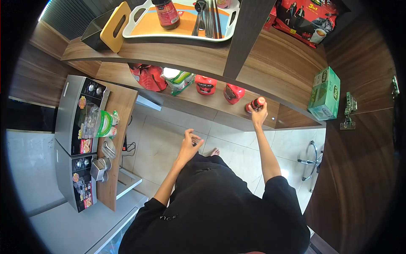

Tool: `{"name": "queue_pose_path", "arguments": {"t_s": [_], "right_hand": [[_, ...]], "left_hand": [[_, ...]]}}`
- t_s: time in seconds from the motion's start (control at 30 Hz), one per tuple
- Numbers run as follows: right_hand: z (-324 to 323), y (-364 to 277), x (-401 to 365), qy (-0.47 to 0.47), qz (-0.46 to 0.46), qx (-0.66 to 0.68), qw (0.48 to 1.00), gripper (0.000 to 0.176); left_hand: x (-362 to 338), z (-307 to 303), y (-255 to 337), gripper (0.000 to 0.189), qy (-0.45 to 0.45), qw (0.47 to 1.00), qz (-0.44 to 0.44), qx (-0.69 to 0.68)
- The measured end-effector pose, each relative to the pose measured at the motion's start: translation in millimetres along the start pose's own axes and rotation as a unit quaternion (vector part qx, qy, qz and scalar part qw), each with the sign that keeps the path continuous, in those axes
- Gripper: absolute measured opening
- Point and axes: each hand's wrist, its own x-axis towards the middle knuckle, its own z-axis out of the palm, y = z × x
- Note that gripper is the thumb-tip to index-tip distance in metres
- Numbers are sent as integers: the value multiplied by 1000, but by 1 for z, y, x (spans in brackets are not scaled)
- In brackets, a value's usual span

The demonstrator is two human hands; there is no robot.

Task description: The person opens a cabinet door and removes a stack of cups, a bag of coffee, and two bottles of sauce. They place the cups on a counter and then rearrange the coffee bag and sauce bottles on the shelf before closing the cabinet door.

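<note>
My right hand (259, 116) is closed around a small dark bottle (254, 105) with a red label and a bright orange-red cap, at the right end of the lower shelf (177, 101). To its left on that shelf stand two red sauce bottles, one tilted (233, 93) and the other facing forward (206, 85). Beside them are a green-and-white packet (177, 80) and a red bag (150, 78). My left hand (189, 147) hangs in the air above the floor, its fingers loosely curled and apart, with nothing in it.
On the upper shelf a white tray (127, 30) carries a dark jar (166, 13) and cutlery. A yellow cutting board (116, 27) leans left of it. A green box (325, 94) sits right. Two ovens (69, 114) and a wooden board (122, 139) with metal containers (100, 169) stand left.
</note>
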Motion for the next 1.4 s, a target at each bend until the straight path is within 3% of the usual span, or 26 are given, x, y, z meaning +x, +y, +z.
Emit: {"name": "queue_pose_path", "arguments": {"t_s": [0.17,0.2,0.27,0.33,0.43,0.53,0.6,0.73,0.8,0.87,0.9,1.0,1.13,1.2,1.27,1.4], "right_hand": [[12,22,6,15,-1,54,998,58],[6,17,4,-25,50,21,998,69],[2,12,-8,28,-60,2,998,80],[-13,-10,-24,79,-14,1,997,84],[-64,-78,-47,161,-55,33,985,71],[-119,-138,-54,266,-152,-23,952,66],[-148,-176,-51,309,-201,-53,928,64],[-180,-235,-27,289,-221,-29,931,63],[-187,-242,-13,253,-209,-10,945,60],[-192,-244,-1,211,-181,-5,961,57],[-193,-244,3,178,-139,45,973,53],[-201,-254,-1,138,-129,142,972,53],[-197,-264,-37,180,-178,28,967,52],[-187,-262,-64,156,-245,49,956,59],[-171,-252,-95,151,-249,46,956,75],[-132,-268,-152,65,-295,129,944,94]], "left_hand": [[4,-8,12,51,14,999,33,12],[7,-5,17,48,5,998,53,19],[11,8,29,42,-15,998,68,4],[18,23,50,38,-40,994,98,-5],[19,46,106,27,-63,985,162,-12],[30,73,176,27,-46,937,346,29],[42,89,237,29,-33,877,479,13],[65,129,323,44,-29,850,524,-44],[80,157,339,53,-47,862,499,-76],[101,185,340,56,-61,860,502,-75],[101,188,342,58,-68,859,502,-74],[88,187,343,58,-91,876,466,-88],[43,151,340,67,-130,884,429,-134],[19,131,317,68,-85,885,438,-132],[-1,105,287,69,31,847,526,-66],[-52,53,221,55,26,864,463,-198]]}}
